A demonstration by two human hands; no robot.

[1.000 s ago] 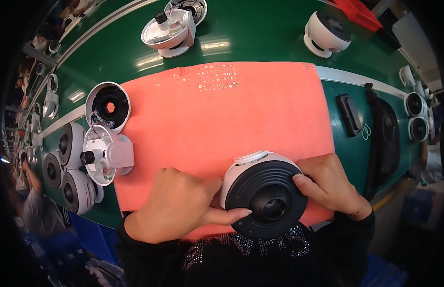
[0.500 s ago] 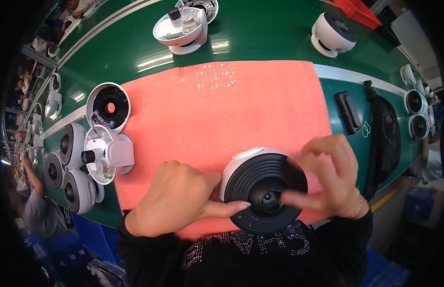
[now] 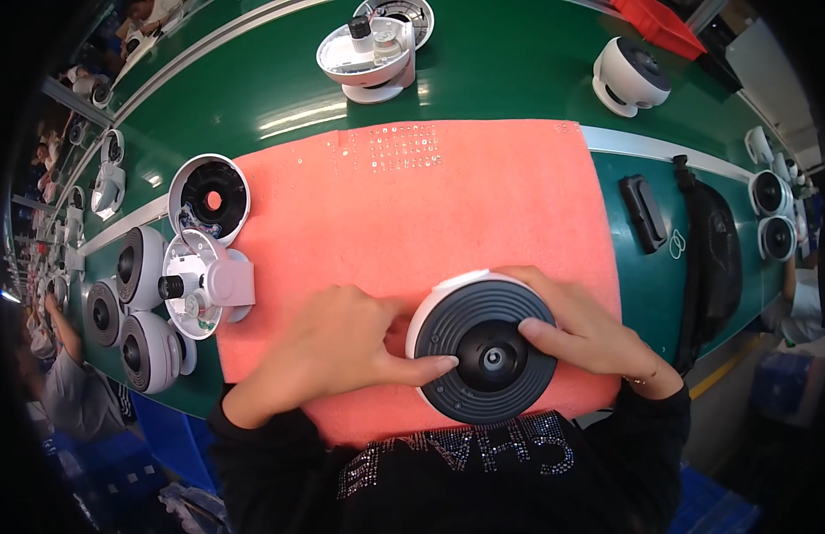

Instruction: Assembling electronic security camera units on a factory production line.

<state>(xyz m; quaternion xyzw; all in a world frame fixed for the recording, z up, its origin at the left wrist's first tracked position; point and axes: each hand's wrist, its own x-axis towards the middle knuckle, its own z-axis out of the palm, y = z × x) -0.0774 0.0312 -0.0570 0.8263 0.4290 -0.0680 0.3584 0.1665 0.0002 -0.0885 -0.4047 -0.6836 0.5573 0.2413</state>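
A round white camera (image 3: 423, 313) with a black ridged front and a lens in its middle is at the near side of a pink cloth mat (image 3: 412, 222). My left hand (image 3: 337, 347) holds its left edge, the thumb on the black face and the fingers behind, partly hidden. From the right, my right hand (image 3: 583, 325) grips the rim, its thumb resting on the ridges near the lens. Beside the mat's left edge sits an opened white camera body (image 3: 230, 283), with a round black-lined shell (image 3: 239, 191) joined or lying against it.
Several finished-looking cameras (image 3: 141, 267) cluster at the left. Small screws (image 3: 403, 147) lie in rows on the mat's far part. Beyond are another opened camera (image 3: 377, 67), a white camera (image 3: 627, 80) and a red tray (image 3: 661, 27). A black bag (image 3: 715, 258) and black case (image 3: 642, 212) lie right.
My right hand has come down onto the camera's right side and now grips it. The camera's face has tilted a little. The opened camera at the far side has shifted right.
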